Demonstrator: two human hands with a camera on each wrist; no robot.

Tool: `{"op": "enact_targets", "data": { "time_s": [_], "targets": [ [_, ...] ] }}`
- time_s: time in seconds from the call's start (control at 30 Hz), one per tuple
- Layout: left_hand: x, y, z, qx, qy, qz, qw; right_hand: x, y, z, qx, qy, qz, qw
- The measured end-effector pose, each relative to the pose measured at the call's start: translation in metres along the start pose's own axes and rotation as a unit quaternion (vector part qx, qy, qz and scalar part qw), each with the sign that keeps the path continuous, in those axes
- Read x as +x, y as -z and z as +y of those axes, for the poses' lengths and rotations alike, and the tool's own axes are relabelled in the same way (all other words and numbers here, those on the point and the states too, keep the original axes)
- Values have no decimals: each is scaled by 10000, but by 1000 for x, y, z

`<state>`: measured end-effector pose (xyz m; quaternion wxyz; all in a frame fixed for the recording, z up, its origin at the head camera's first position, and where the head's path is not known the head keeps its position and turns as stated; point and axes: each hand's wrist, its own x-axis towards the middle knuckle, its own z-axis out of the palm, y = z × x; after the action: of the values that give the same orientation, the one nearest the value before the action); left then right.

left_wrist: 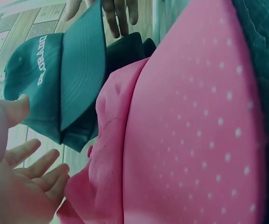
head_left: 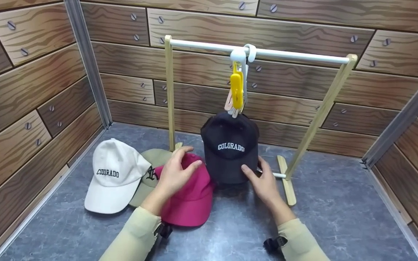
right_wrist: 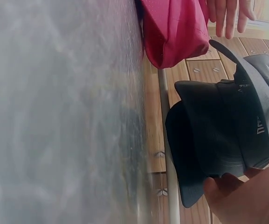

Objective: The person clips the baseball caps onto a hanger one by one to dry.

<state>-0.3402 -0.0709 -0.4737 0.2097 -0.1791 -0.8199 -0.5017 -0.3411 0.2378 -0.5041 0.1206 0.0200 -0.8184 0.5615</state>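
Note:
A black cap (head_left: 229, 136) with white COLORADO lettering hangs brim down under a cluster of clips, yellow clip (head_left: 236, 90) in front. At its lower right side, my right hand (head_left: 265, 183) pinches the cap, thumb on the front and fingers behind. My left hand (head_left: 175, 172) is raised over a magenta cap (head_left: 191, 210), fingers spread and holding nothing. In the left wrist view its fingers (left_wrist: 38, 168) stand apart from the black cap. The magenta cap overlaps an olive cap (head_left: 158, 156), which is partly hidden by it and by a white cap (head_left: 113, 170).
A rack with wooden posts (head_left: 170, 94) and a white rod (head_left: 299, 56) stands behind the caps. From the rod hangs a white hook (head_left: 251, 52) with the clips. Wood-patterned walls (head_left: 122, 58) enclose the grey marbled surface (head_left: 347, 217) on three sides.

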Motion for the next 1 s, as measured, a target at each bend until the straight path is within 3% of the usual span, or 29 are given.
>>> {"op": "enact_targets", "data": {
  "time_s": [0.1, 0.13, 0.33, 0.37, 0.5, 0.77, 0.83, 1.0],
  "targets": [
    [-1, 2, -2, 44, -20, 49, 10000, -1, -1, 0, -322, -30, 0, 9995],
    [0, 0, -11, 3, -123, 96, 9999, -2, -2, 1, -410, -47, -4, 9991],
    [2, 3, -15, 125, -104, 127, 9998, -3, -4, 2, -612, -27, -23, 9981],
    [1, 6, -6, 232, 16, 77, 9997, -2, -5, 2, -616, 12, -26, 9981],
    [3, 9, -7, 416, 59, -1, 9991, -3, -7, 2, -640, 93, -50, 9979],
    [3, 11, -30, 421, -341, 160, 9984, -8, -12, 2, -764, 73, -177, 9969],
    [3, 13, -31, 435, -299, 110, 9985, -9, -14, 2, -828, 74, -187, 9964],
    [3, 22, -19, 488, 136, -159, 9986, -11, -17, 3, -919, 112, -228, 9954]
  ]
}}
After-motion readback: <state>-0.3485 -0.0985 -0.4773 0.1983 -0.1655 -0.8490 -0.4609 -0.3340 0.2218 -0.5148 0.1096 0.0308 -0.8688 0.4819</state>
